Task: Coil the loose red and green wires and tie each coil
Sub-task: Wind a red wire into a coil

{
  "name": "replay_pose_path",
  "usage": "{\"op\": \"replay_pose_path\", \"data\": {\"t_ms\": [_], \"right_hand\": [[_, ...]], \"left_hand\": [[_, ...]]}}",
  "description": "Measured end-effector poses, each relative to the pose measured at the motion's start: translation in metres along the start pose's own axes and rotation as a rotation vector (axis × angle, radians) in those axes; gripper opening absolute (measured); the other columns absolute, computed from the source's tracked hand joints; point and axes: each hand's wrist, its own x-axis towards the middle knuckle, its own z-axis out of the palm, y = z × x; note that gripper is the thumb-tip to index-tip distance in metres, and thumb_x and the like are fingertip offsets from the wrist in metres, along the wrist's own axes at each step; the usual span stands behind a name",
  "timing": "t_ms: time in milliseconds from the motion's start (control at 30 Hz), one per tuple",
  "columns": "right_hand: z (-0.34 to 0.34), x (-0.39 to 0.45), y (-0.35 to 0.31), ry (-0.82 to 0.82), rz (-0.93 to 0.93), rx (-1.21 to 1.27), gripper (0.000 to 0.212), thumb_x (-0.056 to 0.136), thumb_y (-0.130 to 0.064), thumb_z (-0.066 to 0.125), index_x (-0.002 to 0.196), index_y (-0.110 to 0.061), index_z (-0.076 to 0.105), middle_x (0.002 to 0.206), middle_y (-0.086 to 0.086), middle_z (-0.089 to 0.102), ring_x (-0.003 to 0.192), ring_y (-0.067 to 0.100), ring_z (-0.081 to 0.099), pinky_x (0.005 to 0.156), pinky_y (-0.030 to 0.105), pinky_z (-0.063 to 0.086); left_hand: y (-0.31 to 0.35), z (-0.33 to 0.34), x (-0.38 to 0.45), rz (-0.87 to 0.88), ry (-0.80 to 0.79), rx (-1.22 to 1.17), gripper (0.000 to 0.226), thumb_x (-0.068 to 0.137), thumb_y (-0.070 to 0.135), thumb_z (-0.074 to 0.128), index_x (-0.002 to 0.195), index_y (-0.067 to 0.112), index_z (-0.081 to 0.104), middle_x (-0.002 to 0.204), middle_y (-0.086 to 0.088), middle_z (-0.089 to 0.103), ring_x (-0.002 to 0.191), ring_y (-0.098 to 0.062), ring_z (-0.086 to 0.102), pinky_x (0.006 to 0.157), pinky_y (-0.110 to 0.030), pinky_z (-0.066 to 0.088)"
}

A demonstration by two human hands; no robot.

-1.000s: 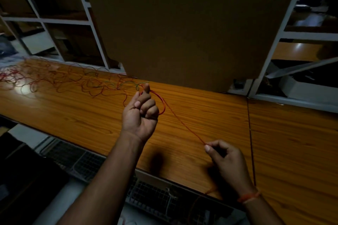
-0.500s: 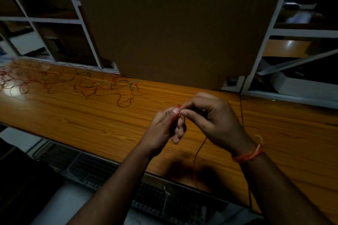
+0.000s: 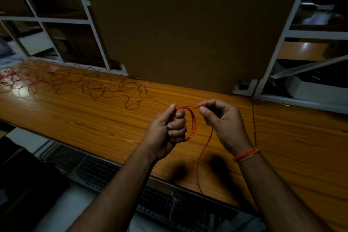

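Observation:
My left hand grips a small coil of red wire above the wooden table; several loops stick out to the right of its curled fingers. My right hand pinches the same red wire between thumb and forefinger just right of the coil's top. From that pinch the wire's loose tail hangs down past the table's front edge. A tangle of loose red and green wires lies spread on the table at the left, apart from both hands.
The wooden table runs left to right, with a seam right of my hands. A large brown board stands behind it, between white shelf frames. A wire-mesh tray sits below the front edge.
A second ago my hands were far apart with the wire stretched between them. They met half a second ago, and now the right hand has drawn slightly right, leaving another loop on the coil.

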Motion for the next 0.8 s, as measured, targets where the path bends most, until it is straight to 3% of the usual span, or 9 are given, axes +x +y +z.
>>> {"op": "replay_pose_path", "data": {"t_ms": [133,233,467,600,700,800], "right_hand": [[0.005,-0.020,0.022,0.029,0.130,0.059,0.012,0.098,-0.010,0.064,0.104,-0.017,0.071,0.076,-0.005,0.064,0.067,0.011,0.057,0.061,0.024,0.050],[0.016,-0.039,0.045,0.034,0.270,0.100,0.012,0.099,-0.009,0.062,0.106,-0.015,0.070,0.076,-0.003,0.063,0.063,0.012,0.055,0.057,0.027,0.048],[0.022,-0.091,0.088,0.227,0.538,0.153,0.008,0.091,-0.006,0.072,0.095,-0.012,0.069,0.068,-0.002,0.063,0.058,0.013,0.058,0.050,0.028,0.046],[0.008,-0.097,0.071,0.127,0.321,-0.304,0.011,0.087,-0.016,0.078,0.080,-0.025,0.076,0.077,-0.013,0.073,0.078,-0.001,0.065,0.067,0.016,0.047],[0.002,-0.086,0.044,-0.037,0.014,-0.482,0.010,0.090,-0.023,0.075,0.082,-0.030,0.076,0.078,-0.015,0.065,0.079,0.003,0.062,0.063,0.016,0.044],[0.000,-0.071,0.016,-0.148,-0.190,-0.514,0.007,0.093,-0.030,0.069,0.092,-0.028,0.076,0.081,-0.013,0.057,0.075,0.005,0.058,0.059,0.020,0.043]], "left_hand": [[-0.001,-0.003,0.003,-0.003,0.088,-0.211,0.032,0.101,0.034,0.041,0.078,0.018,0.055,0.049,0.011,0.030,0.042,-0.003,0.014,0.042,-0.019,0.010],[0.003,0.000,0.005,0.026,0.126,-0.270,0.030,0.101,0.031,0.040,0.077,0.018,0.053,0.050,0.010,0.030,0.038,-0.003,0.020,0.041,-0.018,0.011],[0.030,-0.004,0.006,0.152,0.244,-0.383,0.034,0.104,0.035,0.039,0.078,0.019,0.055,0.053,0.010,0.030,0.040,-0.003,0.025,0.040,-0.019,0.015],[0.032,-0.006,0.005,0.192,0.307,-0.362,0.027,0.102,0.027,0.040,0.081,0.017,0.054,0.057,0.011,0.031,0.044,-0.003,0.025,0.045,-0.018,0.014],[0.024,-0.005,0.009,0.193,0.301,-0.248,0.029,0.106,0.024,0.036,0.084,0.016,0.054,0.059,0.009,0.036,0.045,-0.004,0.032,0.046,-0.017,0.020],[0.014,-0.003,0.009,0.212,0.307,0.087,0.025,0.108,0.022,0.035,0.096,0.012,0.053,0.065,0.000,0.050,0.055,-0.011,0.045,0.050,-0.019,0.037]]}}
